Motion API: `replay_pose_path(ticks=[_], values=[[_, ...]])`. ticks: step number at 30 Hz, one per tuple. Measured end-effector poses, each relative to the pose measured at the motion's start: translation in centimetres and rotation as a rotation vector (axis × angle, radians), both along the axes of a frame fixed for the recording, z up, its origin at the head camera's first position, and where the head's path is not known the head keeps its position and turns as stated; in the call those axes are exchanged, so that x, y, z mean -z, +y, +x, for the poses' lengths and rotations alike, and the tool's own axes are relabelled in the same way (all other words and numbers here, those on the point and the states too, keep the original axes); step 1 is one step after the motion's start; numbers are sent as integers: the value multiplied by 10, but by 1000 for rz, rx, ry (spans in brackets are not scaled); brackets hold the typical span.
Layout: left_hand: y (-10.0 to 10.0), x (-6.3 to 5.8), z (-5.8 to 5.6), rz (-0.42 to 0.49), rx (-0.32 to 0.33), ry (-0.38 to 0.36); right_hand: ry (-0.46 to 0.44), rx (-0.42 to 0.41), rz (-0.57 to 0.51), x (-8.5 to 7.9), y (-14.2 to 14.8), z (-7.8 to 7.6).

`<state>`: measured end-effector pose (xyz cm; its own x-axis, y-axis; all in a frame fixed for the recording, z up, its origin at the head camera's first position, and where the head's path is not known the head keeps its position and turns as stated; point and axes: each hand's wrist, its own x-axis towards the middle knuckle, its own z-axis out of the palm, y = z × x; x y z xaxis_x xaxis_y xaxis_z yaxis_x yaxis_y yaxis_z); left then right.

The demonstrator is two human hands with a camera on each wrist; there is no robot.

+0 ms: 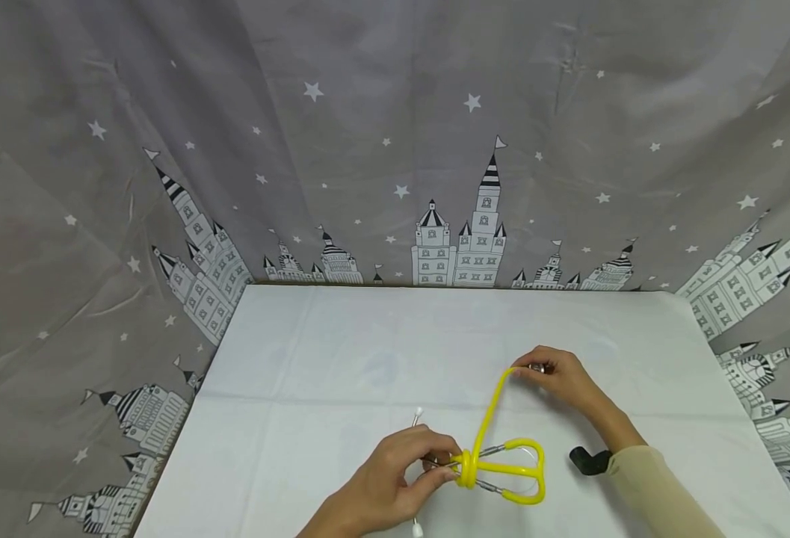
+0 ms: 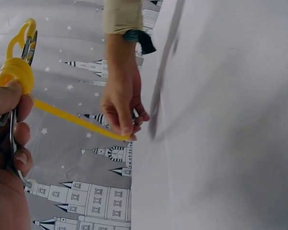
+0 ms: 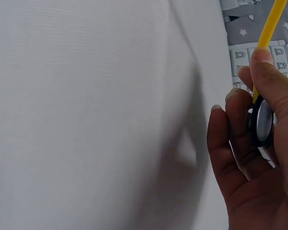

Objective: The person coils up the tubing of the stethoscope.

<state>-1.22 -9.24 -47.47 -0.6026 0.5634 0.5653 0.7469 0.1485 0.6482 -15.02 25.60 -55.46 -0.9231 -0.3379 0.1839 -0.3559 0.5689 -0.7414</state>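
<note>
A stethoscope with yellow tubing is held above the white table, its tube folded into a loop and wound around the middle of the bundle. My left hand pinches the bundle at the metal ear tubes, just left of the windings. White ear tips stick out beyond that hand on both sides. My right hand pinches the tube's free end between thumb and finger, farther back and right. The round chest piece sits within the right hand's fingers. Between the hands the tube runs nearly straight.
The white table spreads under both hands. A grey curtain printed with castles and stars hangs behind and beside it. A black curved piece is at the right wrist, by the beige sleeve.
</note>
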Motion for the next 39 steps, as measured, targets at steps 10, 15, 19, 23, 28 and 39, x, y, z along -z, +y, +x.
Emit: replay_pose_path(ticks=[10,15,19,23,28,39], values=[[-4,2,-5,110,-83,23,-74,-59,39,4,-6,20],[-6,0,-11,161,-182,22,-97,-90,65,7,-6,30],[-11,0,-18,160,-293,-17,-114,-96,68,7,-10,41],[-17,2,-26,136,-381,-62,-108,-96,65,8,-12,52],[-25,7,-36,89,-500,-94,-55,-116,58,9,-14,69],[-33,25,-57,34,-668,-56,36,-184,15,4,-36,105]])
